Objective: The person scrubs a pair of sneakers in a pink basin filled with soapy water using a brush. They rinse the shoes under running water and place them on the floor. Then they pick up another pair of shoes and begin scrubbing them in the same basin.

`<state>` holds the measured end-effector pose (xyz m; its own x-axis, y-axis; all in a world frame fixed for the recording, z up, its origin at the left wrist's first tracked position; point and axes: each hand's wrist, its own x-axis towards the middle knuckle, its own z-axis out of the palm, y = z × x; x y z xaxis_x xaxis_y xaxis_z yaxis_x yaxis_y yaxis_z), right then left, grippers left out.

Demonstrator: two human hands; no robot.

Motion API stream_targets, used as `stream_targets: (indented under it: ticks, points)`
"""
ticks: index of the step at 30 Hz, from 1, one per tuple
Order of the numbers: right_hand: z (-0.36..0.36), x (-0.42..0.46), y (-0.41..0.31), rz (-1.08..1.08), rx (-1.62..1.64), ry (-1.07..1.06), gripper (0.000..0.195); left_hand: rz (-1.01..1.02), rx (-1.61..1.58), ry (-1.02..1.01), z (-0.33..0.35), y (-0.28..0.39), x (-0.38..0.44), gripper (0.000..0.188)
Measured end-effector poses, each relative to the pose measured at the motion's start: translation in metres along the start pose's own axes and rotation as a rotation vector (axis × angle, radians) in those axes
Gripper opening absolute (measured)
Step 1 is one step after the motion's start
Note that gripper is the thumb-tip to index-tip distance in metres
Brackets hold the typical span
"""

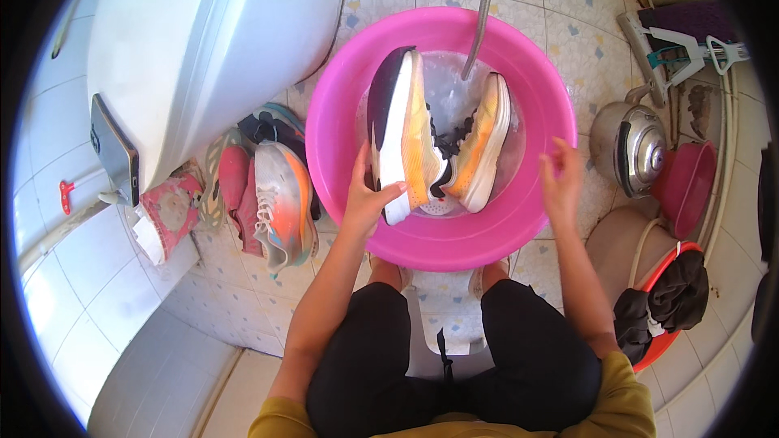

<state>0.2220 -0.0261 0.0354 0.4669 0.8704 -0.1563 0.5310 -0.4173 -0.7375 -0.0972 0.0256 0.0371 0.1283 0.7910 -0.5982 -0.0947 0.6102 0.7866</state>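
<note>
My left hand (371,198) grips the heel end of a white and yellow-orange running shoe (414,134) with a black sole, its thumb on the near side. That shoe is tipped on its side over a pink plastic basin (341,115). Its mate (484,146), also yellow-orange with a pale sole, lies on its side to the right in the basin. Black laces (449,140) lie between the two shoes. Cloudy water (453,79) covers the basin floor. My right hand (561,179) is at the basin's right rim, fingers apart and holding nothing.
A thin pipe (484,12) reaches down into the basin. Several shoes, including a grey-orange sneaker (283,194), stand at left beside a white appliance (231,42). At right are a metal kettle (633,149), a pink bowl (691,188) and a bucket holding dark cloth (675,298).
</note>
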Motion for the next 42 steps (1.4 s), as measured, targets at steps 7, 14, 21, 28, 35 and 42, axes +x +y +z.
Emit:
stream_targets:
  ticks: [7, 14, 21, 28, 35, 42]
  points:
    - [0.083, 0.006, 0.017, 0.26, -0.376, -0.366, 0.07, -0.224, -0.379, -0.145, -0.008, -0.007, -0.005, 0.09]
    - [0.138, -0.006, -0.007, 0.221, -0.144, -0.187, 0.057, -0.2, -0.437, -0.218, -0.018, -0.006, -0.008, 0.089]
    - [0.141, 0.002, -0.024, 0.375, 0.21, -0.059, 0.061, -0.166, -0.361, -0.169, -0.022, -0.004, -0.012, 0.094]
    - [0.063, -0.022, -0.059, -0.065, 0.049, 0.038, 0.058, 0.079, -0.082, -0.043, -0.013, 0.018, -0.008, 0.105]
    - [0.031, -0.018, -0.066, -0.493, -0.055, 0.158, 0.056, 0.161, 0.009, -0.027, 0.0, 0.008, -0.004, 0.107]
    - [0.031, -0.014, -0.068, -0.399, 0.073, 0.064, 0.06, 0.136, -0.01, -0.04, 0.006, 0.009, -0.004, 0.106]
